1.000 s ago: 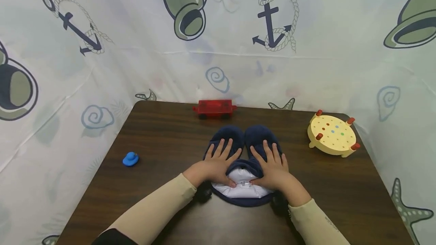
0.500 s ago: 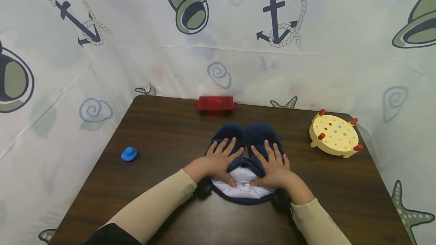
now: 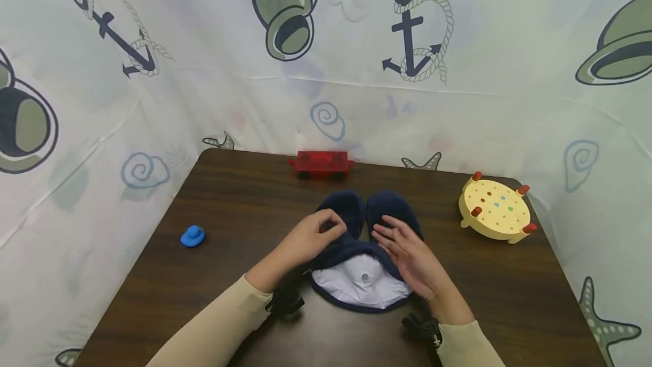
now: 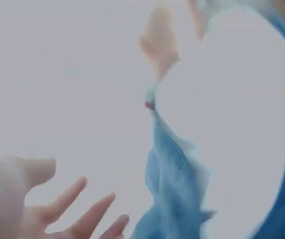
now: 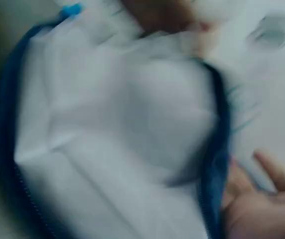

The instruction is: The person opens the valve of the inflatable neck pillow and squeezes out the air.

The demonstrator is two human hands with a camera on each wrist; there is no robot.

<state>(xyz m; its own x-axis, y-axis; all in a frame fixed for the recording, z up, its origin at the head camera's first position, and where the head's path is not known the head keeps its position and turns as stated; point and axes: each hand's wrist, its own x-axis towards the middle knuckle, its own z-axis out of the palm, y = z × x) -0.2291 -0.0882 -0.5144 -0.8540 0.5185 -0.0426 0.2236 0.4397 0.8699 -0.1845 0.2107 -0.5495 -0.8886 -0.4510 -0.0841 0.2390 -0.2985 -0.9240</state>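
A navy plush thing (image 3: 394, 211) with two rounded lobes and a white lining (image 3: 354, 282) lies in the middle of the table, its white side facing me. The left hand (image 3: 308, 237) hovers at its left edge with thumb and fingers bent loosely toward each other, holding nothing. Over the right lobe and edge, the right hand (image 3: 410, 254) is loose, its fingers spread and slightly bent. A zip edge (image 5: 212, 199) borders the white lining in the blurred right wrist view. The left wrist view is washed out, with spread fingers (image 4: 65, 201) beside the blue fabric (image 4: 170, 174).
A blue toy duck (image 3: 193, 236) is on the left of the brown wooden table (image 3: 244, 203). At the back edge stands a red toy wagon (image 3: 322, 164). A round yellow pegged toy (image 3: 495, 208) sits at the back right. Behind hangs a patterned cloth (image 3: 468, 112).
Both hands were pressed flat on the navy thing with fingers spread. They have lifted from it; the left has drawn back left with fingers bent, the right has turned. More white lining shows.
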